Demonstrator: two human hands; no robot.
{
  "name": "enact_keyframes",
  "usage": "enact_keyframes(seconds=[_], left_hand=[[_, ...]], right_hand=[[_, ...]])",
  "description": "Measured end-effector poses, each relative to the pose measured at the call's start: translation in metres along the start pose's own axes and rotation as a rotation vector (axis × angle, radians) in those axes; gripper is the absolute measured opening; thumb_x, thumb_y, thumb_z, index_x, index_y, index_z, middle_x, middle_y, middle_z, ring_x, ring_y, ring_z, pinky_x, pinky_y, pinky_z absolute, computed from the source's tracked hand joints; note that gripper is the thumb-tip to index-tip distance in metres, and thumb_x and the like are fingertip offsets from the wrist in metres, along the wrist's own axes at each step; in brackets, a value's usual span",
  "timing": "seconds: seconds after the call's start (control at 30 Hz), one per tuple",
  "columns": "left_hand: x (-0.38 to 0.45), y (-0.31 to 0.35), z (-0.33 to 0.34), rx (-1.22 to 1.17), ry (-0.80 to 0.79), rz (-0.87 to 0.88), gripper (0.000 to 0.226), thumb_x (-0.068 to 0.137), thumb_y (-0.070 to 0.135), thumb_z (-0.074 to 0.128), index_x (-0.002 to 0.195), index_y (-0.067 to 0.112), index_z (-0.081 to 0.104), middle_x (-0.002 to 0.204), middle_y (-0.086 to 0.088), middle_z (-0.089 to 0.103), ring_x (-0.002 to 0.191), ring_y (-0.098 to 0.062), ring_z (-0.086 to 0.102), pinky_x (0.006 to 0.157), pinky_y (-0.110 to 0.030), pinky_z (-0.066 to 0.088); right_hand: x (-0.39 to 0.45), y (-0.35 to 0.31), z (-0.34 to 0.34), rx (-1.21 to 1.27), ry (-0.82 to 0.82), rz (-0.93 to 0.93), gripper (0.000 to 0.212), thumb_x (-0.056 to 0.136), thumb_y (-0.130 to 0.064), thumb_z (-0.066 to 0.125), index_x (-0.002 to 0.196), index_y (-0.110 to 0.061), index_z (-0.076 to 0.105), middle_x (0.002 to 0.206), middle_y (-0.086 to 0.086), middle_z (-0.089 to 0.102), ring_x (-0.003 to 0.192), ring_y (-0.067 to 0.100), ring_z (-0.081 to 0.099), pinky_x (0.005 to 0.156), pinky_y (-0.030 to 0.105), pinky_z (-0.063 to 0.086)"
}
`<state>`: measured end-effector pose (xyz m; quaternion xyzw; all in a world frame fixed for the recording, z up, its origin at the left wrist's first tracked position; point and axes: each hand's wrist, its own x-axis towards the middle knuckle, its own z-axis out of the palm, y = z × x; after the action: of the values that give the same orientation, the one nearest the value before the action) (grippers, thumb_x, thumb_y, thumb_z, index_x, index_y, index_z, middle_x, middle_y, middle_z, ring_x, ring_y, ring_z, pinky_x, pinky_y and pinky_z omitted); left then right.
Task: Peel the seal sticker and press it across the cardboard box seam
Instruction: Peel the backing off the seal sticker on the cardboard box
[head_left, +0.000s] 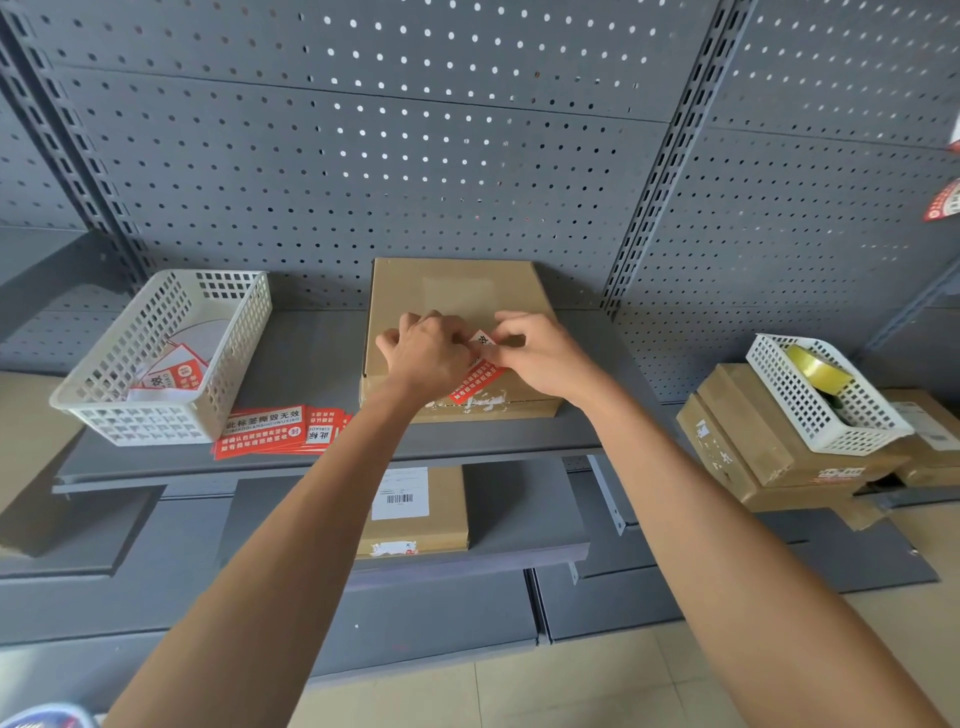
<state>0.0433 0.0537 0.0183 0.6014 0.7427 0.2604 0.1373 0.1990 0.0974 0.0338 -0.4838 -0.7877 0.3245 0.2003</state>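
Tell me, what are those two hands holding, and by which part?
Both the left hand and right hand pinch the red seal sticker at its upper end, over the cardboard box.

Red sticker stack (275, 431) on the shelf, beside the white basket: top sheet, seen upside-down, reads "此标签撕毁无效" in white; pinyin line beneath too small to read, two more white lines below not legible. Seal sticker (475, 382) on the cardboard box (452, 291): red with white Chinese text, partly covered, unreadable. Lower box label (400, 493): barcode, digits illegible.
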Motion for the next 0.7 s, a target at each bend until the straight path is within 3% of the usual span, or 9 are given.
enact_keyframes(seconds=[0.13, 0.3, 0.4, 0.5, 0.57, 0.7], left_hand=[[-0.001, -0.003, -0.003, -0.03, -0.003, 0.03, 0.018, 0.096, 0.037, 0.055, 0.079, 0.03, 0.06, 0.097, 0.006, 0.063, 0.111, -0.024, 0.042, 0.086, -0.036, 0.019], [-0.012, -0.014, -0.003, -0.019, 0.06, 0.159, 0.011, 0.093, 0.032, 0.062, 0.094, 0.024, 0.07, 0.096, 0.003, 0.063, 0.103, -0.025, 0.048, 0.084, -0.039, 0.032], [-0.015, -0.022, -0.004, -0.081, 0.125, 0.161, 0.021, 0.088, 0.033, 0.071, 0.105, 0.021, 0.071, 0.102, 0.0, 0.066, 0.1, -0.025, 0.052, 0.089, -0.042, 0.044], [-0.014, -0.03, -0.005, -0.036, 0.096, 0.193, 0.018, 0.087, 0.043, 0.066, 0.096, 0.029, 0.072, 0.094, 0.003, 0.066, 0.095, -0.026, 0.053, 0.088, -0.044, 0.044], [-0.015, -0.029, -0.005, -0.052, 0.107, 0.201, 0.011, 0.087, 0.039, 0.066, 0.088, 0.031, 0.072, 0.09, 0.005, 0.064, 0.093, -0.025, 0.053, 0.088, -0.045, 0.044], [-0.019, -0.023, -0.004, -0.051, 0.136, 0.177, 0.009, 0.092, 0.028, 0.066, 0.093, 0.022, 0.074, 0.094, 0.005, 0.055, 0.099, -0.025, 0.046, 0.087, -0.042, 0.041]], right_hand=[[0.001, 0.004, 0.001, -0.003, 0.025, -0.014, 0.018, 0.093, -0.032, 0.069, 0.095, -0.016, 0.078, 0.15, -0.004, 0.052, 0.138, 0.017, 0.046, 0.102, 0.028, 0.027], [-0.001, 0.005, 0.002, 0.0, 0.019, -0.026, 0.017, 0.094, -0.026, 0.067, 0.095, -0.013, 0.078, 0.148, -0.006, 0.053, 0.134, 0.015, 0.048, 0.1, 0.026, 0.025], [-0.002, 0.005, 0.001, 0.018, 0.022, -0.03, 0.016, 0.094, -0.025, 0.067, 0.082, -0.018, 0.074, 0.148, -0.006, 0.053, 0.133, 0.014, 0.048, 0.099, 0.026, 0.024], [-0.003, 0.005, 0.002, 0.014, 0.028, -0.045, 0.023, 0.094, -0.024, 0.068, 0.071, -0.026, 0.066, 0.147, -0.005, 0.054, 0.132, 0.015, 0.05, 0.099, 0.025, 0.027], [-0.003, 0.007, 0.003, 0.035, 0.051, -0.05, 0.017, 0.093, -0.023, 0.069, 0.076, -0.022, 0.071, 0.145, -0.004, 0.056, 0.13, 0.014, 0.052, 0.099, 0.024, 0.027], [-0.01, 0.009, 0.004, 0.113, 0.117, -0.067, 0.013, 0.091, -0.023, 0.07, 0.098, -0.014, 0.078, 0.143, -0.004, 0.057, 0.125, 0.006, 0.052, 0.098, 0.021, 0.029]])
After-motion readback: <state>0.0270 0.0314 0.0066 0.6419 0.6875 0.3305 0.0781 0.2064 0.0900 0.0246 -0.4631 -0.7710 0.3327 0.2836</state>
